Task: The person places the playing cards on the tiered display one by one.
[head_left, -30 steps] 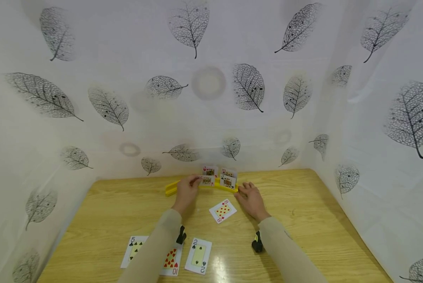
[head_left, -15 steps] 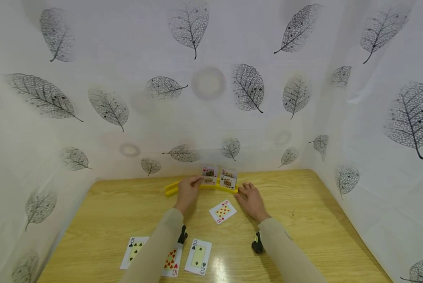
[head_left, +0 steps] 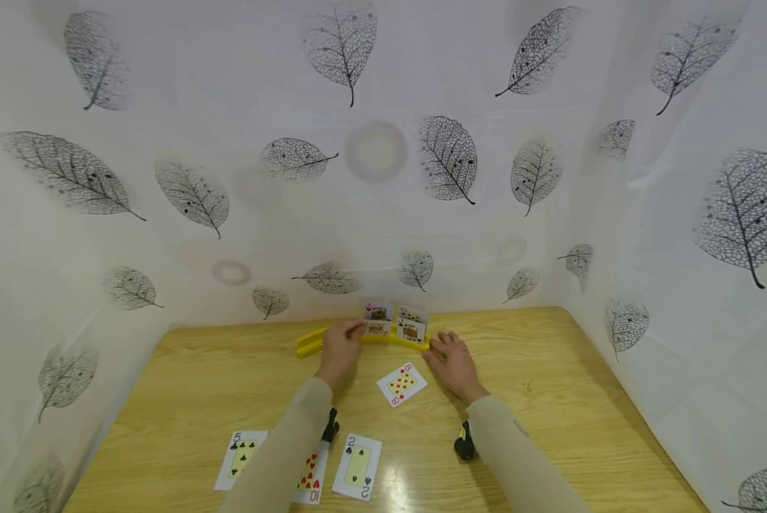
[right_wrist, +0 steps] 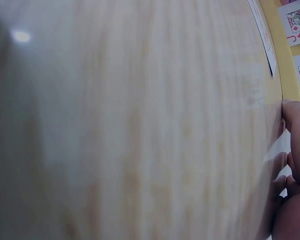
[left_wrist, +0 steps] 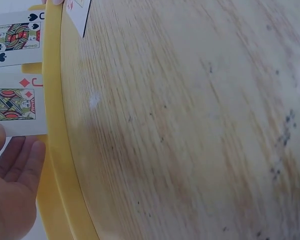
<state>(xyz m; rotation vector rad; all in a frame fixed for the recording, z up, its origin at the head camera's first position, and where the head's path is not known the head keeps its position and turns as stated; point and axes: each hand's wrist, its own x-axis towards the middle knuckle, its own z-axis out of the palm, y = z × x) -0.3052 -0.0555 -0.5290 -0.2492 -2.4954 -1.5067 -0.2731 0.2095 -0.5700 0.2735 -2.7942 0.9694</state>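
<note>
A curved yellow card holder (head_left: 309,345) stands near the back of the table with playing cards upright in it. My left hand (head_left: 340,353) pinches the left edge of the jack of diamonds (left_wrist: 20,107), which stands in the holder's front row. Beside that card is the jack of spades (left_wrist: 17,37), also in front. Behind them rise a red-suited face card (head_left: 378,311) and a red ten (head_left: 414,312), both partly covered. At the holder's right end my right hand (head_left: 454,363) grips it, thumb in front and fingers behind.
An eight of diamonds (head_left: 401,385) lies face up in front of the holder. Nearer are a two of spades (head_left: 358,467), a ten of hearts (head_left: 309,476) and a five of clubs (head_left: 241,457); the left sleeve partly covers the latter two. A leaf-patterned white curtain (head_left: 383,235) surrounds the table.
The jack of diamonds has shifted slightly right and lower in the front row, with my left hand still on it. My right hand stays at the holder's end.
</note>
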